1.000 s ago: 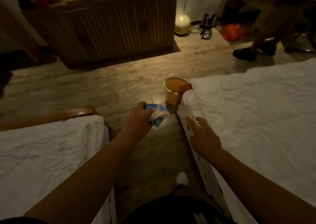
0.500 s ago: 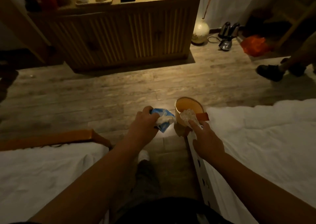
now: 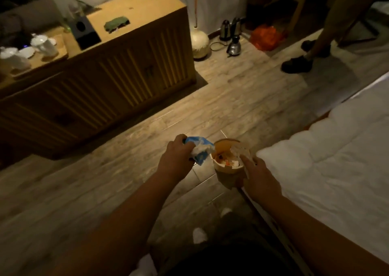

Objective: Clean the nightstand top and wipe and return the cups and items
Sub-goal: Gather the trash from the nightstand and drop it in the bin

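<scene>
- Since half a second ago the view has swung left and closer: the small round tan paper-lined bin point(image 3: 228, 170) now sits nearer the middle of the floor view, and the right hand point(image 3: 260, 175) has come over its rim, where before it was only reaching toward it.
- Head view: the left hand point(image 3: 175, 162) grips a blue and white tissue packet point(image 3: 200, 151), with white tissue showing at its open end, held just left of the bin and above the grey wooden plank floor point(image 3: 84, 191).
- Right hand's fingers point(image 3: 244, 159) pinch a crumpled pale wrapper point(image 3: 239, 150) over the bin's right rim; scraps lie inside the bin.
- That bin stands on the floor, touching or just beside the corner of the white quilted bed point(image 3: 326, 160) on the right.
- Well beyond, a long ribbed wooden cabinet point(image 3: 126, 71) carries a white lidded cup point(image 3: 43, 44) on a wooden tray point(image 3: 61, 53), a black tissue box point(image 3: 84, 32) and a green cloth point(image 3: 116, 24).
- On the floor right of the cabinet stand a round cream vase point(image 3: 200, 43) and 2 dark electric kettles point(image 3: 229, 27), with a metal pot point(image 3: 234, 47) in front.
- Another person's dark shoe point(image 3: 296, 64) is planted on the floor at upper right, near an orange bag point(image 3: 266, 35).
</scene>
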`<state>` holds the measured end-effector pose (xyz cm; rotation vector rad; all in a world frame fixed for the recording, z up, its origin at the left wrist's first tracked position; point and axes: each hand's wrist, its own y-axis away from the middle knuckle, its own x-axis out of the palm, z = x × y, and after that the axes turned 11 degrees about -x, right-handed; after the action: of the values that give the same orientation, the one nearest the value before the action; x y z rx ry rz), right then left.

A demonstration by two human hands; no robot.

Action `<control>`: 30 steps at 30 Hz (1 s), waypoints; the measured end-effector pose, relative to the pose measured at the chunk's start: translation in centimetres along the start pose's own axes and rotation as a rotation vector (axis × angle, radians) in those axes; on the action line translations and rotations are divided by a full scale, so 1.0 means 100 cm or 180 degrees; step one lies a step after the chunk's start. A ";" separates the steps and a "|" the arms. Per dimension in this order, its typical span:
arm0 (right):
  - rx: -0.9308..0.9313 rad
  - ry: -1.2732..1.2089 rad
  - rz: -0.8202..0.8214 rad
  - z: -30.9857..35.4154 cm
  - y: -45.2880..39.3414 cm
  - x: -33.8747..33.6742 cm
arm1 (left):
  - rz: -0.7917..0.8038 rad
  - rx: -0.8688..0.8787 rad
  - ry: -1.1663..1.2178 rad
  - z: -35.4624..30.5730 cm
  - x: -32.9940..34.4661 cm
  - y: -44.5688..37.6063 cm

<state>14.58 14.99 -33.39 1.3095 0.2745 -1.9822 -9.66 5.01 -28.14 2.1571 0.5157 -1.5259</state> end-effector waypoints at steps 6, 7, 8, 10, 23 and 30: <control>0.0472 -0.0155 -0.0090 -0.028 -0.070 0.007 | 0.0196 0.0460 -0.0195 -0.025 0.025 -0.110; 0.0567 -0.0196 -0.0070 -0.034 -0.082 0.009 | 0.0242 0.0542 -0.0250 -0.029 0.030 -0.129; 0.0689 -0.0252 -0.0026 -0.041 -0.095 0.010 | 0.0288 0.0607 -0.0297 -0.034 0.035 -0.149; 0.0883 -0.0357 0.0037 -0.049 -0.113 0.012 | 0.0352 0.0719 -0.0337 -0.040 0.045 -0.178; 0.1975 -0.0592 -0.0315 -0.079 -0.194 0.078 | 0.1506 0.1419 -0.0379 -0.064 0.179 -0.312; 0.2667 -0.1345 -0.0734 -0.085 -0.254 0.184 | 0.2164 0.1711 -0.0484 -0.038 0.297 -0.371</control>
<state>-0.49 29.17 -58.48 1.3062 -0.7106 -2.6410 -17.15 39.31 -60.43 2.2028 -0.6960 -1.4939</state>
